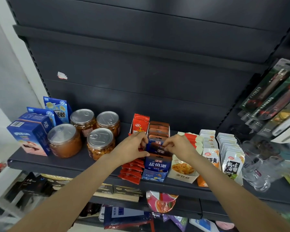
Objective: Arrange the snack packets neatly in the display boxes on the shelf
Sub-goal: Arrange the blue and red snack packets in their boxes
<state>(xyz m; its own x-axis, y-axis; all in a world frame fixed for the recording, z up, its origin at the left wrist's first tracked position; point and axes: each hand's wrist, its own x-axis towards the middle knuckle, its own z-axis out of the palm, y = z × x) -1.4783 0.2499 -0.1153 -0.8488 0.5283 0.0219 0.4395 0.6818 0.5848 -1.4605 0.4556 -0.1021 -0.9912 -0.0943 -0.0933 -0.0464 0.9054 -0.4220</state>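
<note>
**Both hands on the blue packets, mid-row**

L hand and R hand meet over the blue box, centre-front of the shelf. Both pinch the top edge of one blue packet standing approx. mid-row: L fingers curled on its left corner w/ thumb below, R thumb and forefinger nipping the right corner. The packet is inside the box, upright, between the brown-topped packets behind and the front packet that faces out. Can't tell if it's being pushed down or lifted.

Progress, as a judgement: well along. The blue row looks filed front to back; only the held packet sits a bit proud. Just left, the red packets are stacked in a run that spills toward the shelf lip, front ones tilted, so that lot prob. still needs squaring. A tall red pack stands upright behind them. Right of the blue box, the noodle box has orange-white packets leaning loosely; needs tidying. Further right, the white packets and seaweed packets stand in even rows, look done.

Outward: jars and blue cartons at left, glasses at far right, knife packs hanging above them. Not part of the job.
</note>
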